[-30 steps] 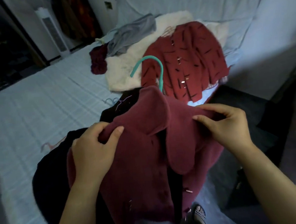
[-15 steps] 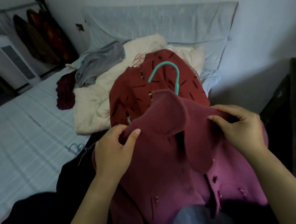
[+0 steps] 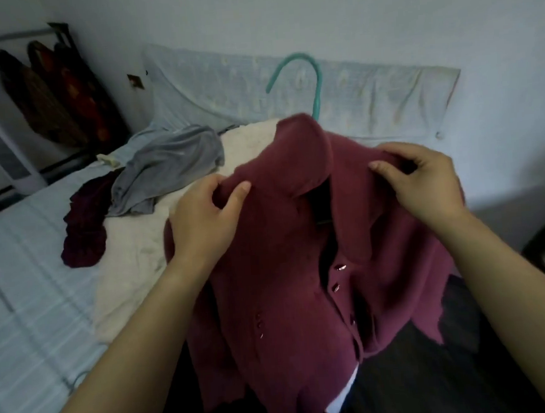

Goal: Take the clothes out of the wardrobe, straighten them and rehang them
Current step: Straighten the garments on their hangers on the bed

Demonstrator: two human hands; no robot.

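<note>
Dark patterned garments (image 3: 60, 98) hang on a rail at the far left, above a pale ribbed bed (image 3: 28, 288). On the bed lie a crumpled maroon piece (image 3: 86, 232), a limp grey top (image 3: 168, 171) and a fleecy cream blanket (image 3: 132, 248).

Nearer the middle, the left hand (image 3: 201, 224) pinches the coat (image 3: 302, 285) at one shoulder, thumb in front and fingers tucked behind the cloth. The coat is thick, felted plum wool with a broad collar and small shiny buttons; it is held up in the air over the bed edge, front partly open. A teal hook (image 3: 307, 81), thin and curved, rises from its neck. The right hand (image 3: 424, 182) pinches the other shoulder the same way.

This looks like the straightening step: seating the shoulders square on the hanger. Next the coat should need its collar and front smoothed, then one hand freed to take the hook.
</note>
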